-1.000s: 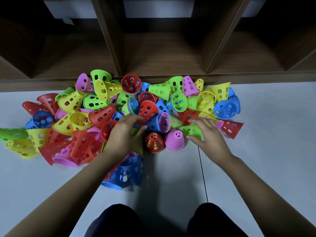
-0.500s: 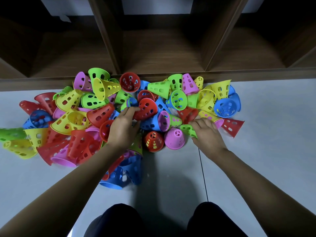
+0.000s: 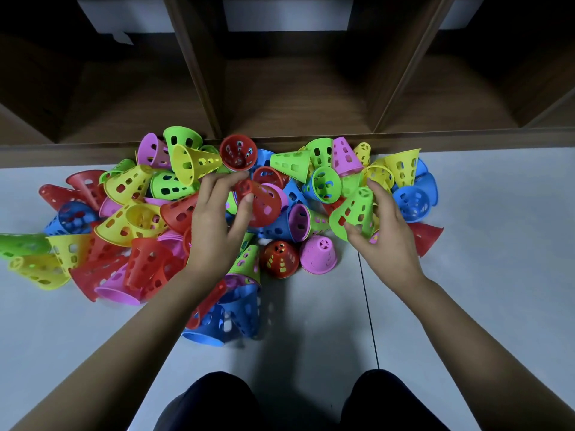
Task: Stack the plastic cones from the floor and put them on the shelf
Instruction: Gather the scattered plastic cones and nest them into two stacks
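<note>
fingers of left hand: curled round a red cone, thumb pressed on its side, narrow tip among the fingertips, wide mouth down and to the right, over the middle of the heap. fingers of right hand: gripping a green cone, thumb at the wide rim, narrow tip up and away. held cones apart, with other cones of the heap between them. heap of cones: red, yellow, green, blue and pink, all holed, lying every way on the pale floor, far edge right up against the foot of the wooden shelf. at the near edge, between the two wrists: upright red cone and upright pink cone, side by side, touching or nearly so. under the left forearm: blue cones tipped on their sides. dark-clad knees at the bottom of the view.
</note>
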